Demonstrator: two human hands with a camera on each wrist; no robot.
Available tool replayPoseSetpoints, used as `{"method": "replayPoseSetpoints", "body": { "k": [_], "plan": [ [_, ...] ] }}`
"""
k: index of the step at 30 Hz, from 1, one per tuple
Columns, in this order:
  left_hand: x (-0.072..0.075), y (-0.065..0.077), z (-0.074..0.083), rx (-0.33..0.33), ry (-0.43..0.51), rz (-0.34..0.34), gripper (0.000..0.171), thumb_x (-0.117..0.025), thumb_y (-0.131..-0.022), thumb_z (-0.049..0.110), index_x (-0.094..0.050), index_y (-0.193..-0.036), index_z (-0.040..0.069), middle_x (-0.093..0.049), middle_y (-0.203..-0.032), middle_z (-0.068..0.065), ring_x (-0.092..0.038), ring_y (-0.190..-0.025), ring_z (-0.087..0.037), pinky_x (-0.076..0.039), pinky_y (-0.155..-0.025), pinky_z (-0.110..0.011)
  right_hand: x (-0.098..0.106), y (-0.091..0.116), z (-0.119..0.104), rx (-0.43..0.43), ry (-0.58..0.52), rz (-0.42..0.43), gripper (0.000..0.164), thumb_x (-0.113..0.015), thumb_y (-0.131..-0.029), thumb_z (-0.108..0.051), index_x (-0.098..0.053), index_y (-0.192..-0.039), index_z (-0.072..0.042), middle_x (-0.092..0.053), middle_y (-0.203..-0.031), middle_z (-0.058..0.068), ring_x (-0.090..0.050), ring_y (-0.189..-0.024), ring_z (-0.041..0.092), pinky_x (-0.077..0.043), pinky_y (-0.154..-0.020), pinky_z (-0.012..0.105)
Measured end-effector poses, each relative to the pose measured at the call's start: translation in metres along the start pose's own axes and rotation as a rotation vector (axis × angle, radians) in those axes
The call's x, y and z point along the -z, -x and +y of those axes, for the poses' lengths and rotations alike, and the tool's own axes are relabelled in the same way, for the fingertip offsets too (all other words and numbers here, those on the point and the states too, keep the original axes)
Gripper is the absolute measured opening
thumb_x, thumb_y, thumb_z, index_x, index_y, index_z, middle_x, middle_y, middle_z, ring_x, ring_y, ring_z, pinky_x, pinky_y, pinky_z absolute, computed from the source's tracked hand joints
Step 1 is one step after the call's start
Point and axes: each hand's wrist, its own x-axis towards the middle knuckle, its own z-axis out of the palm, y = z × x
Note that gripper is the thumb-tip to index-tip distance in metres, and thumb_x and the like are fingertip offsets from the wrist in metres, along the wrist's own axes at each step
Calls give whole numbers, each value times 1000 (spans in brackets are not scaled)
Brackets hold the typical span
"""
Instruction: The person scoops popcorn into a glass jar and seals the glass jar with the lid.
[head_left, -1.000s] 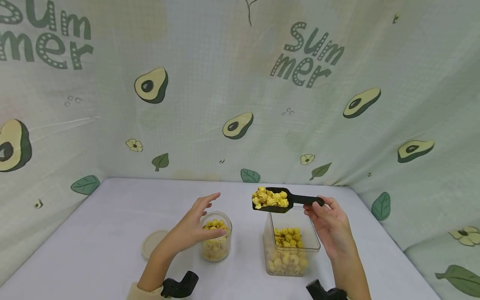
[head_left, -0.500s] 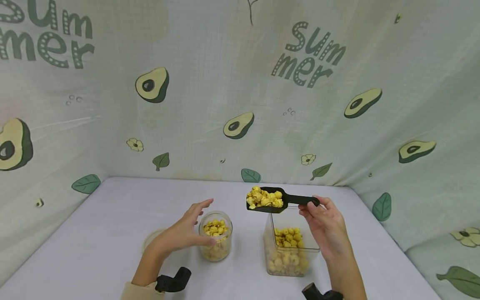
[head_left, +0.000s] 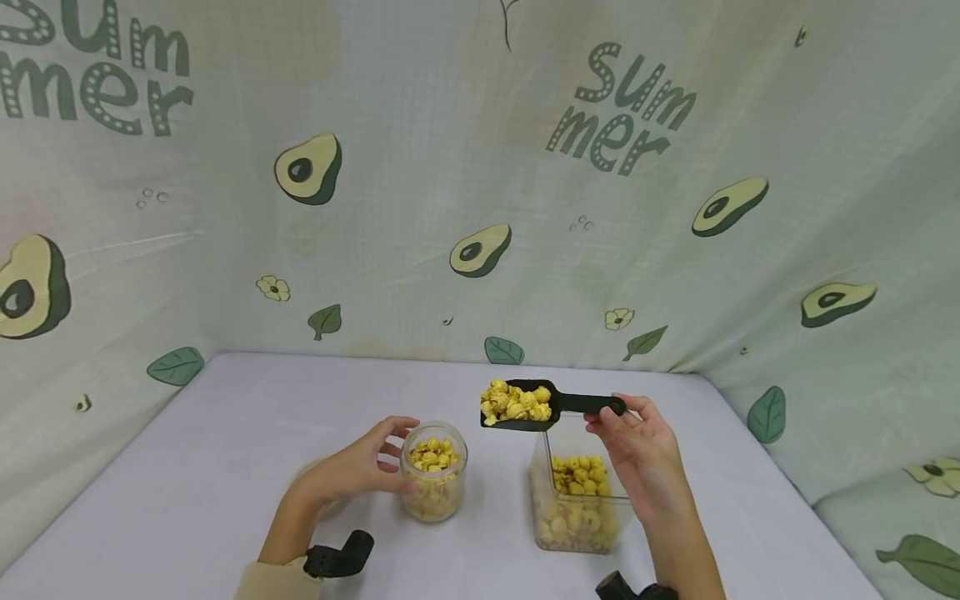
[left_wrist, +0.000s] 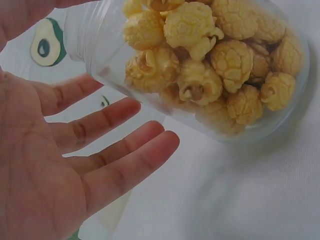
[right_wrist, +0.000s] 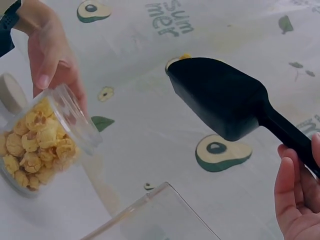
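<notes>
My left hand [head_left: 358,468] stands beside a round clear jar [head_left: 433,510] of yellow popcorn. Its thumb and fingers are spread around the jar's left side. In the left wrist view several fingers [left_wrist: 112,162] are extended and apart from the glass; whether the thumb touches is unclear. My right hand [head_left: 641,454] grips the handle of a black scoop [head_left: 581,403] between thumb and fingers. Popcorn [head_left: 513,405] heaps in the scoop, held roughly level above and between the jar and a square clear container [head_left: 542,508]. In the right wrist view the scoop's underside hides most of its load.
Popcorn [head_left: 579,475] partly fills the square container on the right. A pale round lid [right_wrist: 11,93] lies left of the jar, mostly hidden by my left hand in the head view. A printed avocado cloth [head_left: 405,167] hangs behind the white table [head_left: 187,500].
The loaded scoop in my right hand has moved left and slightly down. My left hand first drew back left, then came to the jar's side, its fingers and thumb closer together.
</notes>
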Motion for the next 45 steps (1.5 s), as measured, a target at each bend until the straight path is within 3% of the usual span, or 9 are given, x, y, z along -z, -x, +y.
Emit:
{"method": "replayPoseSetpoints", "body": {
  "k": [8, 30, 45],
  "plan": [
    [0, -1, -2, 25, 20, -9, 75, -77, -75, 20, -34, -135, 3, -44, -127, -15, -48, -108, -25, -49, -84, -31, -6, 0, 4, -15, 39, 22, 18, -49, -91, 7, -48, -102, -8, -69, -83, 1, -67, -76, 12, -54, -79, 21],
    [2, -4, -1, 48, 2, 5, 73, -77, -75, 22, -35, -133, 7, -46, -124, -14, -48, -107, -24, -50, -86, -36, -28, 0, 15, -116, 273, 110, 29, -60, -87, 0, -41, -108, -4, -69, -83, -5, -65, -76, 9, -51, -85, 19],
    [3, -3, -1, 55, 15, -4, 72, -76, -76, 22, -35, -133, 7, -46, -124, -15, -48, -107, -25, -49, -85, -35, -38, 0, 23, -157, 443, 157, 33, -66, -84, -2, -43, -109, -1, -70, -83, -7, -65, -74, 9, -51, -85, 24]
  ]
}}
